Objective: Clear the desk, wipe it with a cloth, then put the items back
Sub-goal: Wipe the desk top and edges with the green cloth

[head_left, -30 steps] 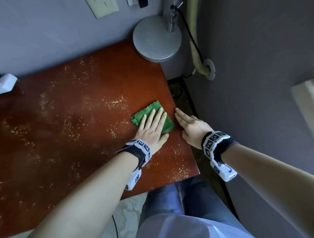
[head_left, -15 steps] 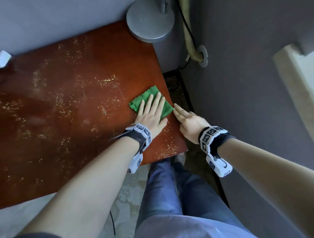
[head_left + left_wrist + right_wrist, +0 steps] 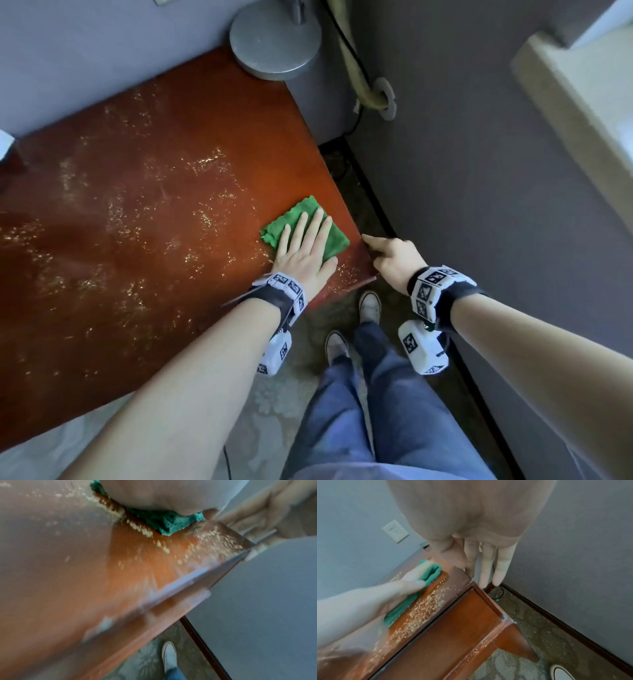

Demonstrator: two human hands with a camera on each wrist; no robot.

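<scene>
A folded green cloth (image 3: 334, 240) lies near the right edge of the reddish-brown desk (image 3: 154, 212). My left hand (image 3: 305, 246) presses flat on it with straight fingers. Pale crumbs (image 3: 209, 161) are scattered over the desk top. In the left wrist view the cloth (image 3: 168, 522) shows under my palm with crumbs (image 3: 142, 530) along its edge. My right hand (image 3: 390, 255) is just past the desk's right edge, fingers straight and pointing down beside it. The right wrist view shows those fingers (image 3: 488, 566) hanging off the desk corner, with the cloth (image 3: 431, 573) to their left.
A round grey lamp base (image 3: 275, 42) stands at the desk's back right corner, its cable running down the wall. A white object (image 3: 5, 142) sits at the far left edge. Grey walls close in behind and to the right. My legs and white shoes (image 3: 370, 305) stand on patterned carpet below.
My head has pulled back, so more of the floor and my legs shows. The left hand stays pressed flat on the cloth. The right hand has moved off the desk top to beside its right edge.
</scene>
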